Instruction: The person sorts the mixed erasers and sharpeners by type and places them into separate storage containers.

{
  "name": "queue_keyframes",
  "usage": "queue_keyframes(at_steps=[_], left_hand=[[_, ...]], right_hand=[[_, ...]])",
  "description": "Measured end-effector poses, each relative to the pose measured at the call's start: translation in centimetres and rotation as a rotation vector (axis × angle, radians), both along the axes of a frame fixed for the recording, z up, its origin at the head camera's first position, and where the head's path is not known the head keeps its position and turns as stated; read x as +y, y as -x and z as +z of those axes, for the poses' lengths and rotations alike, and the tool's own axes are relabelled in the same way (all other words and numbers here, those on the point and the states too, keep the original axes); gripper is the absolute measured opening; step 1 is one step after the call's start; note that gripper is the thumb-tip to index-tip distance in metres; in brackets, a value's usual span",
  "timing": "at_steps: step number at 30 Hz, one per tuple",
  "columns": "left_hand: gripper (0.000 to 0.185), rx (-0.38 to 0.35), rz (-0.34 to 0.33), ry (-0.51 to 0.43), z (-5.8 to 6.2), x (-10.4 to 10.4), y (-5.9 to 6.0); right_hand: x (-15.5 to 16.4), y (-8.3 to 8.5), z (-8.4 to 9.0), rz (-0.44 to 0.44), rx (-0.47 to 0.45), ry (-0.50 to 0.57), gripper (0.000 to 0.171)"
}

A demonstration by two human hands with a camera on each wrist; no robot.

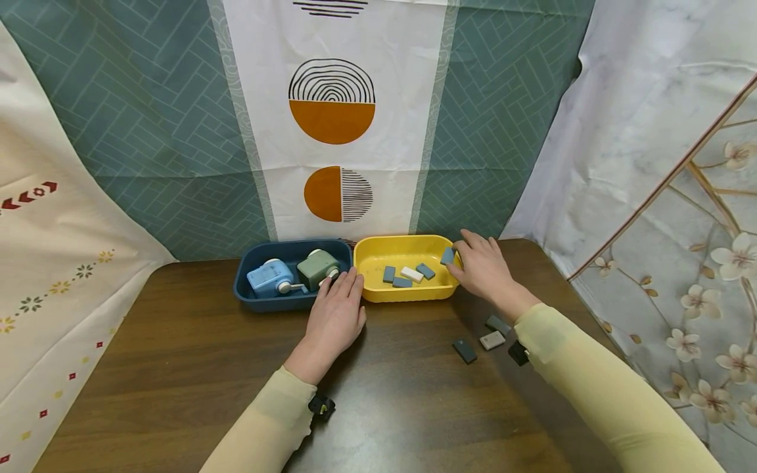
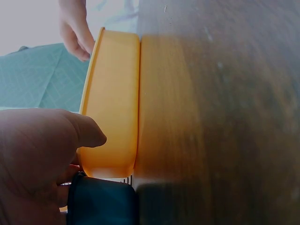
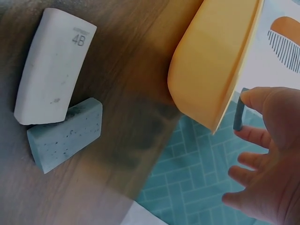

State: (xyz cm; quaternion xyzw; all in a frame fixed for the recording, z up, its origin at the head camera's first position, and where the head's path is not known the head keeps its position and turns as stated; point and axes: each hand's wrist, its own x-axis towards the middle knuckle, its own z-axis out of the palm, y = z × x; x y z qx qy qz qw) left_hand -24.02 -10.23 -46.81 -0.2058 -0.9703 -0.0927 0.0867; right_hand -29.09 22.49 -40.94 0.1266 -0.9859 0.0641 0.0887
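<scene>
1. Pinching a blue-grey eraser (image 1: 447,255) at the right rim of the yellow tray (image 1: 408,295), the right hand (image 1: 483,266) holds it between thumb and forefinger.
2. Step, as judged: loading erasers into the tray; next move calls for letting go over the four erasers (image 1: 407,274) inside.
3. Left hand (image 1: 336,311) lies flat, fingers relaxed, touching the blue tray (image 1: 248,299) holding two sharpeners (image 1: 292,272).
4. Three loose erasers (image 1: 483,337) lie on the table (image 1: 177,368), near right.
</scene>
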Motion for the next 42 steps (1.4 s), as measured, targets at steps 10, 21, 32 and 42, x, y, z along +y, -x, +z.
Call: queue_keyframes(at_steps=[10,21,32,42], left_hand=[[0.070,0.001,-0.001,-0.003,0.1,0.1,0.0],[0.071,0.004,0.002,-0.007,0.0,0.1,-0.2],[0.072,0.006,0.001,-0.011,0.0,0.1,-0.2],[0.069,0.042,0.000,-0.003,0.0,0.2,-0.2]], right_hand=[[-0.2,1.4,-0.5,-0.013,-0.037,0.005,0.052],[-0.6,2.4,-1.1,-0.023,-0.053,-0.008,0.054],[-1.0,3.3,-1.6,-0.049,-0.092,-0.034,0.058],[-1.2,3.9,-1.8,-0.067,-0.117,-0.020,0.057]])
